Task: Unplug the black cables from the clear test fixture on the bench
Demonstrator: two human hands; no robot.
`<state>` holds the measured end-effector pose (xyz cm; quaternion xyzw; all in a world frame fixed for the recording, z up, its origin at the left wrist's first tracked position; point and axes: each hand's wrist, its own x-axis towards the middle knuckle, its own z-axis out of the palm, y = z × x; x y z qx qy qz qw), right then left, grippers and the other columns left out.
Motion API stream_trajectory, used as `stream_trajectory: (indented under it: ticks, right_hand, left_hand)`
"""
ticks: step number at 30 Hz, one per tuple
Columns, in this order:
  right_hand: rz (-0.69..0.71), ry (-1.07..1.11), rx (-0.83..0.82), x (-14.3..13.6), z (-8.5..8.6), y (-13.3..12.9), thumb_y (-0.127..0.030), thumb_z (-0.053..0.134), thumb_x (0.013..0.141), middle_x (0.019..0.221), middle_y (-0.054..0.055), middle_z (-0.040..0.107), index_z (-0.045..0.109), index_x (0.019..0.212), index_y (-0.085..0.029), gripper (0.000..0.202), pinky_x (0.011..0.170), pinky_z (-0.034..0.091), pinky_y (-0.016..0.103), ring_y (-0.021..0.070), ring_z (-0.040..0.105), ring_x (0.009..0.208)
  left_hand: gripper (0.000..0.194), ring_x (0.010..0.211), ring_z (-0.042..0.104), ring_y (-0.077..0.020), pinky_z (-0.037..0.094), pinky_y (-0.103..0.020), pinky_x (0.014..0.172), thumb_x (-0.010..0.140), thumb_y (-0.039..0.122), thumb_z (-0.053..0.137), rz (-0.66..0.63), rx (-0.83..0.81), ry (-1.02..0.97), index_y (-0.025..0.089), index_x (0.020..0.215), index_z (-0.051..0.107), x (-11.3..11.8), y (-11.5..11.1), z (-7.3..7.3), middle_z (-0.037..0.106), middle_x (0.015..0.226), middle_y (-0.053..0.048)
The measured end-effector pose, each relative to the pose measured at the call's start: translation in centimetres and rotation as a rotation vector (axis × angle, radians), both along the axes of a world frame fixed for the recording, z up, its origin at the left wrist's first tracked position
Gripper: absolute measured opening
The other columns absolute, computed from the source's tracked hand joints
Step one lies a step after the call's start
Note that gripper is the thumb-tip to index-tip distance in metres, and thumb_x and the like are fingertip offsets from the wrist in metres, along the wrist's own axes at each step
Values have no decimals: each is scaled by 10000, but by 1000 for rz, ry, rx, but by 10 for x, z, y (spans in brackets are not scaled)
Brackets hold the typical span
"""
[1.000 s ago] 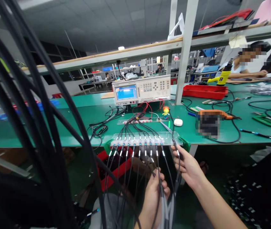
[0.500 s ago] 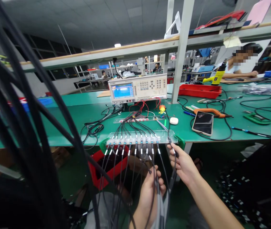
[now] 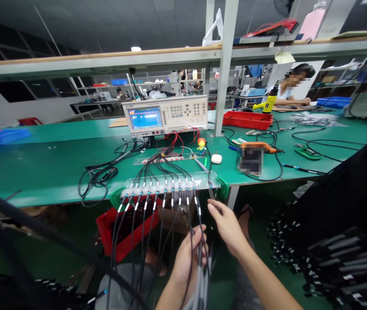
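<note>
The left hand (image 3: 188, 254) is closed around a bundle of thin black cables (image 3: 157, 232), its grip wrapped about them below the front edge of the green bench (image 3: 41, 168). The cables rise from that hand and fan out to a clear connector strip (image 3: 170, 183) lying along the bench's front edge, each cable plugged into it by a white-banded end. The right hand (image 3: 227, 226) hangs just beside the left, fingers loosely spread and holding nothing, its fingertips near the rightmost cable under the right end of the strip; whether they touch it I cannot tell. From the strip, more black leads run back across the bench to a beige test instrument (image 3: 167, 115) with a lit blue screen, standing toward the back edge. A small white oval object (image 3: 216, 158) lies right of the strip, and a red tray (image 3: 247, 120) sits farther back right. A red bin (image 3: 122, 230) stands on the floor under the bench. At the far right corner another person (image 3: 291, 86) sits at the bench.
</note>
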<state>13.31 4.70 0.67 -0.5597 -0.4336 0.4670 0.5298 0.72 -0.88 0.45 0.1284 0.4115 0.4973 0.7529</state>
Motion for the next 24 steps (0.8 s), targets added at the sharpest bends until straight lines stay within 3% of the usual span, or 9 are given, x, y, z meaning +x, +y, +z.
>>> stream_trajectory:
  ticks: [3,5,7,9,12,15,24]
  right_hand:
    - [77,114,-22,-6,15,-1,-465,685,757,956,86,745,741,997,-175,380,746,526,306,231,670,893]
    - [111,189,-66,-10,23,-2,-464,721,727,831,69,732,744,929,-168,359,495,438,227,155,618,625]
    - [132,229,-90,-11,27,-2,-458,750,699,754,53,704,732,817,-150,330,374,274,190,71,464,447]
    - [108,277,-101,-11,28,0,-453,759,686,682,26,662,702,744,-138,325,343,164,188,23,321,379]
    - [6,405,-105,-8,28,5,-461,748,679,613,-26,585,674,787,-142,345,335,95,183,5,206,359]
    - [-23,485,-88,-4,29,10,-459,750,666,634,-43,550,659,834,-138,374,340,78,158,-7,197,370]
    - [3,511,-61,-4,29,10,-436,745,686,674,-32,550,674,862,-131,359,338,88,148,-7,207,392]
  left_hand:
    - [284,410,470,-44,345,-142,348,703,277,761,-23,6,28,145,941,683,0,-1,3,587,617,65]
    - [202,411,475,-46,341,-141,349,767,229,697,-28,8,40,135,945,684,0,-2,6,589,620,59]
    - [162,410,489,-51,342,-145,347,831,191,620,-20,-2,48,125,965,682,1,-2,8,595,625,49]
    - [179,412,513,-59,356,-152,347,877,196,560,2,-26,50,117,989,676,2,-1,9,606,634,38]
    - [242,494,604,-76,466,-163,442,925,258,491,71,-63,25,119,1014,667,4,0,8,650,691,9]
    - [275,591,663,-88,531,-177,560,948,274,443,137,-76,-12,126,1011,666,5,0,6,679,723,-9]
    - [262,589,659,-96,534,-174,551,931,256,484,159,-78,-80,118,955,706,5,1,10,701,705,-19]
